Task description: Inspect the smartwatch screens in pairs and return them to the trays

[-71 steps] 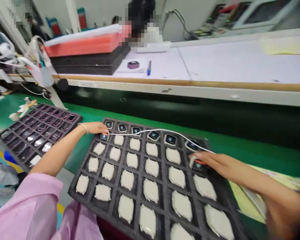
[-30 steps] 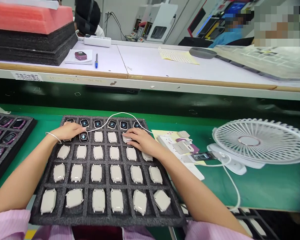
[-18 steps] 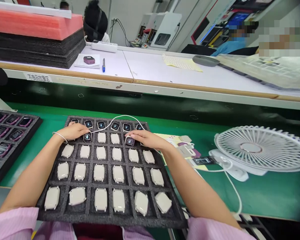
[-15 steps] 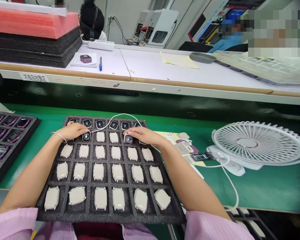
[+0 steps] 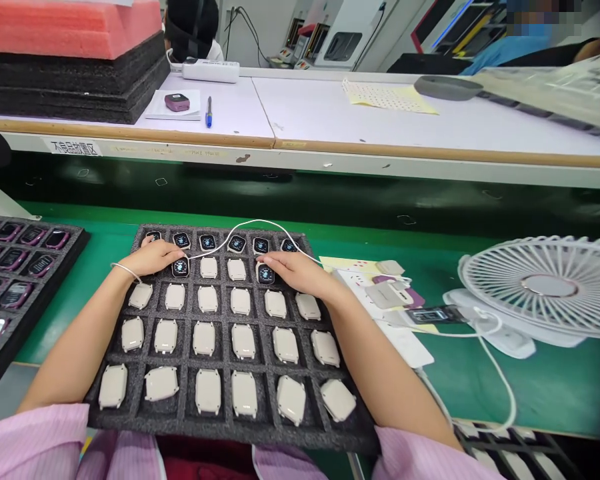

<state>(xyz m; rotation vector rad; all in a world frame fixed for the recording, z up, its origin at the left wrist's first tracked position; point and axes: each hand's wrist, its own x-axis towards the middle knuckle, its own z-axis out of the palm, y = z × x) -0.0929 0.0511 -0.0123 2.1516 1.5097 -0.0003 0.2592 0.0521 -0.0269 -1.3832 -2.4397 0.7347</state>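
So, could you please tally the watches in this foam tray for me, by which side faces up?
Watches, screen up: 8
Watches, cream side up: 20
Total in view: 28; the left hand and right hand may hide more.

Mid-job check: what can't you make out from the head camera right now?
Head view only:
- Left hand: partly hides the top-left smartwatch and the left end of the white cable.
- Right hand: fingers cover part of the smartwatch beneath them.
- Watch screens: too small to read.
- Dark foam tray: cut off by the left edge.
- White fan: cut off by the right edge.
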